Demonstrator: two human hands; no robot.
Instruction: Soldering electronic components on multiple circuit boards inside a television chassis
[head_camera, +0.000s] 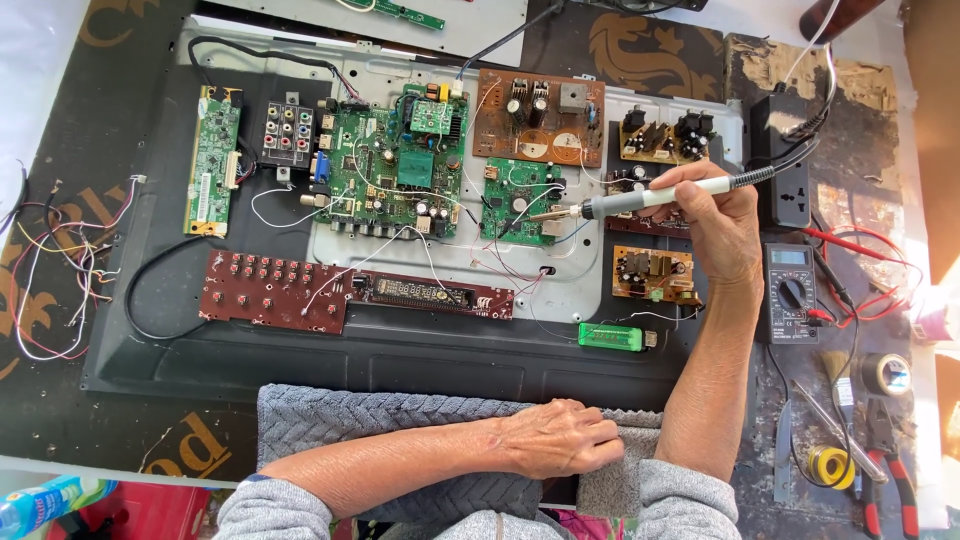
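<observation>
Dark worktable (60, 420) carrying gold ornamental markings, worn patch (800, 70) peeling at its far right corner, bright sunlight washing across the right edge, pale surface (30, 80) showing beyond the left side.

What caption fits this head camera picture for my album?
Right hand holds a soldering iron over a green circuit board; left hand rests on a grey towel.

At your right edge, the grey multimeter's (790, 294) small pale rectangular screen (788, 257) sits up top. Low centre, a long dark display strip (420, 292) lies on the red board (290, 292). A blue-labelled package (45, 500) shows lower left.
</observation>
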